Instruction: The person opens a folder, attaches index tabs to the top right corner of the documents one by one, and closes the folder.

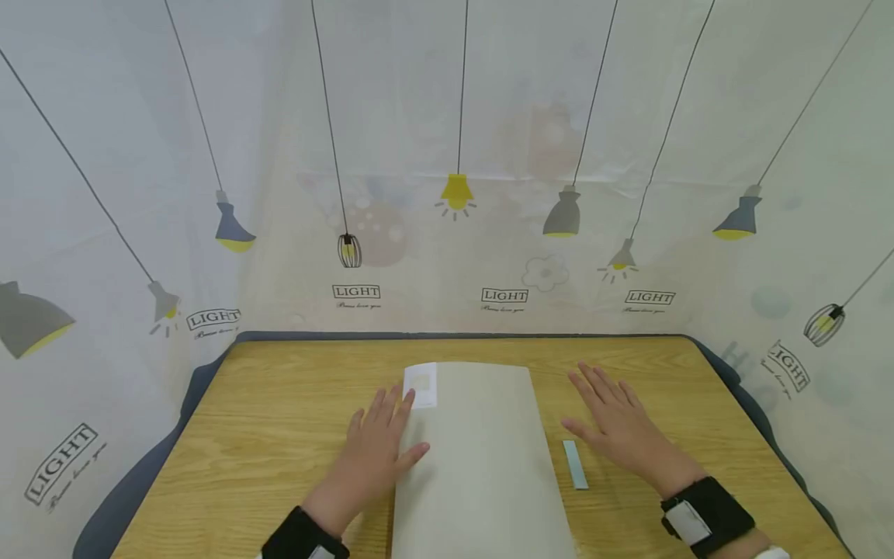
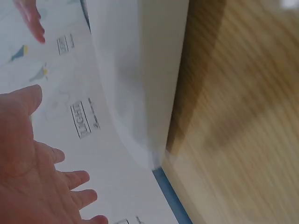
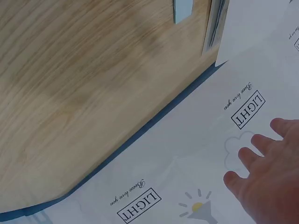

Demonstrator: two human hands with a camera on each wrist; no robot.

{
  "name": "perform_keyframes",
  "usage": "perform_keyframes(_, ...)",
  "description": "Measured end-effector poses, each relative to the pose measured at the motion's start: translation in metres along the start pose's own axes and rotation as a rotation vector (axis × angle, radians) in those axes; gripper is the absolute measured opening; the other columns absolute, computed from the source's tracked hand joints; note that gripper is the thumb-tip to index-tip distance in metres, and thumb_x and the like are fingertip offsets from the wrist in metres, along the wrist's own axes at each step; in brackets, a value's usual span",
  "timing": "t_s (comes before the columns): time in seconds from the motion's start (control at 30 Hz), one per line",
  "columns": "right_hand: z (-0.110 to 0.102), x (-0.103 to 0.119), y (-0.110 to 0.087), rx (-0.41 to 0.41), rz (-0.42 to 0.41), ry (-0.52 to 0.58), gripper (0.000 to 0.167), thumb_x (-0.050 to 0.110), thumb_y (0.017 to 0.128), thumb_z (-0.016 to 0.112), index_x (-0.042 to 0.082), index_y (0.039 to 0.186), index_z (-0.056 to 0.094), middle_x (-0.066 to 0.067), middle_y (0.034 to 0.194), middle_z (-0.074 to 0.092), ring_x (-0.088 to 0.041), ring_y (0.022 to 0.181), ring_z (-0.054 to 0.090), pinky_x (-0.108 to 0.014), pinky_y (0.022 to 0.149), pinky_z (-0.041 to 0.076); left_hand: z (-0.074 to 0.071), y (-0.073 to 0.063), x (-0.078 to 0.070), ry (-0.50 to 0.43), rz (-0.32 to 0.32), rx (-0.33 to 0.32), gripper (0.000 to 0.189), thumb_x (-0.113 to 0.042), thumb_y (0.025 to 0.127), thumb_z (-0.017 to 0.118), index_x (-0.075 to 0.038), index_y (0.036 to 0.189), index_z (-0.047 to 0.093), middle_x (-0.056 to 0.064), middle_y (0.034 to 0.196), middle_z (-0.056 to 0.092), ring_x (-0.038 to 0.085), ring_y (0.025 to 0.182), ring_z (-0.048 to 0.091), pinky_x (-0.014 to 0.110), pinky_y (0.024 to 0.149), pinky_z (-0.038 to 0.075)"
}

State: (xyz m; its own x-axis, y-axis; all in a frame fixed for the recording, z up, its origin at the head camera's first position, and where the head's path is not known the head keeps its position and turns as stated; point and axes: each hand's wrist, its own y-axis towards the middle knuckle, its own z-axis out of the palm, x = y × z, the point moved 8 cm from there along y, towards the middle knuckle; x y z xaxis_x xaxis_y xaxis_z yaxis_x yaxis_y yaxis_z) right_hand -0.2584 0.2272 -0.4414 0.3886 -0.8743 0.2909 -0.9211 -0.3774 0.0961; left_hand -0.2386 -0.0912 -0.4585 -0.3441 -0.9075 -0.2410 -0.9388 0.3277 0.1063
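Note:
A tall cream booklet-like object [image 1: 485,458] lies on the wooden table [image 1: 279,419], with a white label [image 1: 421,386] at its far left corner. Its thick, pale side [image 2: 161,70] shows in the left wrist view, while layered sheets appear along the other side in the right wrist view. Over its left edge is my left hand [image 1: 373,454], fingers spread, holding nothing. My right hand [image 1: 621,427] is out to the right with straight fingers, also holding nothing. Between that hand and the booklet-like object lies a light blue strip [image 1: 576,464].
A pale cloth backdrop [image 1: 447,256] printed with hanging lamps and the word LIGHT surrounds the table. Dark blue edging [image 1: 447,335] runs along the table's far side. Black bands [image 1: 708,514] are on both wrists.

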Motion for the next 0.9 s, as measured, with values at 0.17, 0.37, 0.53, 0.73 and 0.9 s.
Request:
perform_keyframes(0.17, 0.003, -0.002, 0.003, -0.029, 0.001, 0.021, 0.074, 0.053, 0.094, 0.046, 0.011, 0.151, 0.022, -0.014, 0.157, 0.016, -0.04, 0.142, 0.016, -0.062, 0.108, 0.014, 0.015, -0.007, -0.026, 0.009, 0.112, 0.011, 0.078, -0.056, 0.09, 0.051, -0.011, 0.149, 0.026, 0.014, 0.153, 0.026, 0.038, 0.139, 0.026, 0.059, 0.104, 0.03)
perform_keyframes(0.37, 0.015, -0.012, 0.008, -0.071, 0.043, 0.177, 0.072, 0.049, 0.094, 0.051, 0.002, 0.144, 0.033, -0.021, 0.151, 0.027, -0.044, 0.134, 0.031, -0.061, 0.102, 0.031, 0.029, -0.022, -0.065, 0.014, 0.244, 0.1, 0.08, -0.06, 0.089, 0.05, -0.014, 0.15, 0.025, 0.012, 0.155, 0.024, 0.036, 0.14, 0.025, 0.058, 0.103, 0.032)
perform_keyframes(0.53, 0.027, -0.018, 0.01, -0.077, 0.121, 0.342, 0.061, 0.037, 0.096, 0.054, -0.001, 0.14, 0.038, -0.025, 0.144, 0.035, -0.044, 0.126, 0.041, -0.057, 0.097, 0.039, 0.042, -0.035, -0.091, 0.061, 0.342, 0.158, 0.084, -0.066, 0.086, 0.049, -0.017, 0.15, 0.025, 0.01, 0.155, 0.024, 0.033, 0.141, 0.026, 0.054, 0.102, 0.036)
perform_keyframes(0.73, 0.038, -0.021, 0.012, -0.059, 0.222, 0.469, 0.053, 0.027, 0.097, 0.054, -0.002, 0.138, 0.04, -0.027, 0.14, 0.039, -0.042, 0.117, 0.049, -0.051, 0.091, 0.046, 0.063, -0.045, -0.107, 0.255, 0.405, 0.153, 0.092, -0.077, 0.077, 0.047, -0.02, 0.146, 0.032, 0.008, 0.151, 0.031, 0.03, 0.135, 0.036, 0.045, 0.096, 0.044)
perform_keyframes(0.9, 0.045, -0.022, 0.013, -0.034, 0.265, 0.491, 0.055, 0.03, 0.097, 0.053, -0.001, 0.139, 0.039, -0.026, 0.141, 0.039, -0.041, 0.119, 0.048, -0.048, 0.088, 0.048, 0.079, -0.048, -0.113, 0.314, 0.413, 0.148, 0.087, -0.079, 0.078, 0.04, -0.022, 0.144, 0.037, 0.007, 0.149, 0.035, 0.031, 0.134, 0.039, 0.045, 0.094, 0.046)
